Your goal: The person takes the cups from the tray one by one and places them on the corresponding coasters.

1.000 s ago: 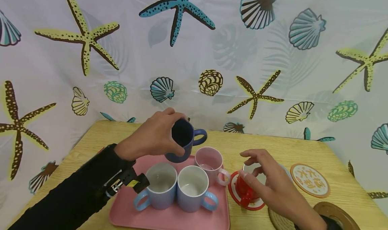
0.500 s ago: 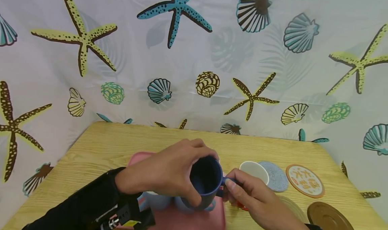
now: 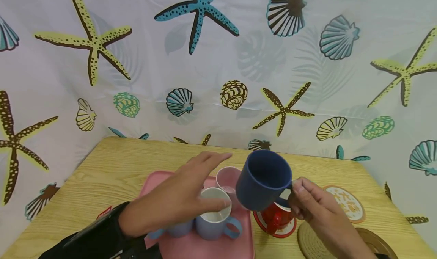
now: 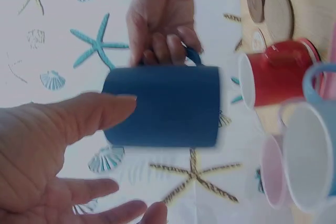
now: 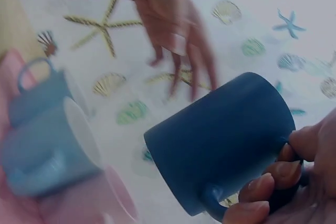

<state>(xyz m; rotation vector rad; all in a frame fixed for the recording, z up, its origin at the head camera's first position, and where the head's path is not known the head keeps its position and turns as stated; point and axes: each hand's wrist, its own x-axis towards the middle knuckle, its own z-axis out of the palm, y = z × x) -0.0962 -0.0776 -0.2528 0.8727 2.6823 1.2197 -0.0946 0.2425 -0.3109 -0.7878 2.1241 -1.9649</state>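
Note:
A dark blue mug (image 3: 261, 183) hangs in the air, its mouth tilted up toward me. My right hand (image 3: 317, 209) grips it by the handle, fingers curled through. To the mug's left, my left hand (image 3: 177, 194) is off it, fingers spread and holding nothing; the left wrist view shows a gap-free overlap of thumb and mug (image 4: 168, 108), so contact there is unclear. Below the left hand, two light blue mugs (image 3: 209, 228) and a pink mug (image 3: 228, 179) stand on a pink tray (image 3: 205, 247). A red mug (image 3: 276, 217) stands beneath the blue one, partly hidden.
The red mug sits on a red-rimmed coaster (image 3: 290, 230). Right of it lie a round woven coaster (image 3: 310, 240), a brown wooden disc (image 3: 373, 242) and an orange-edged printed coaster (image 3: 346, 202) on the wooden table (image 3: 116, 164). A patterned curtain (image 3: 211, 69) closes off the back.
My right hand has come in and taken the blue mug's handle. My left hand has let go of the mug's body. The mug has moved right and up, away from above the tray.

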